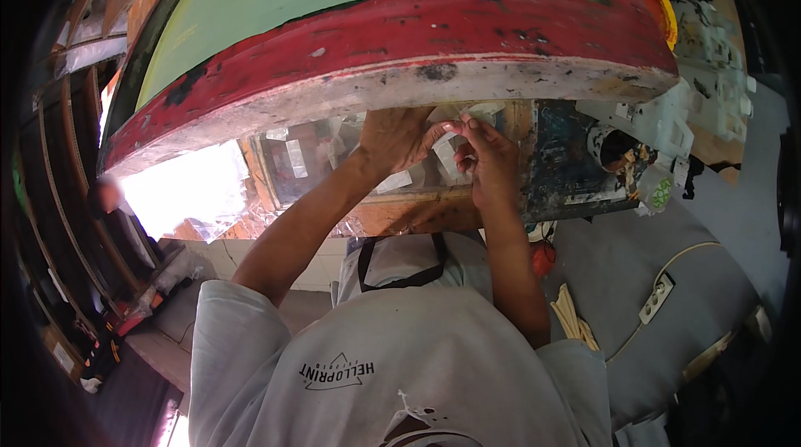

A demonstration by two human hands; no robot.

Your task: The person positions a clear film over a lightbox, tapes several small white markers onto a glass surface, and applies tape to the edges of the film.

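Observation:
My left hand (395, 138) reaches under the near edge of a raised printing screen, which hides part of its fingers. Its thumb points right and meets the fingertips of my right hand (492, 153). The right thumb and forefinger are pinched together, with the other fingers curled. Whatever sits between the fingertips is too small to make out. Above both hands is the screen's red-painted wooden frame (400, 26), holding a green mesh (275, 1). Beneath them lies a wood-edged printing bed (417, 203) with several whitish tape pieces (296, 159) stuck on it.
A bright white sheet (179, 188) lies left of the bed. To the right stand a dark ink-stained board (563, 163), a stained tub (616, 149) and pale plastic containers (709, 72). A power strip (657, 298) with a cable rests lower right. Dark slatted racks (71, 188) line the left.

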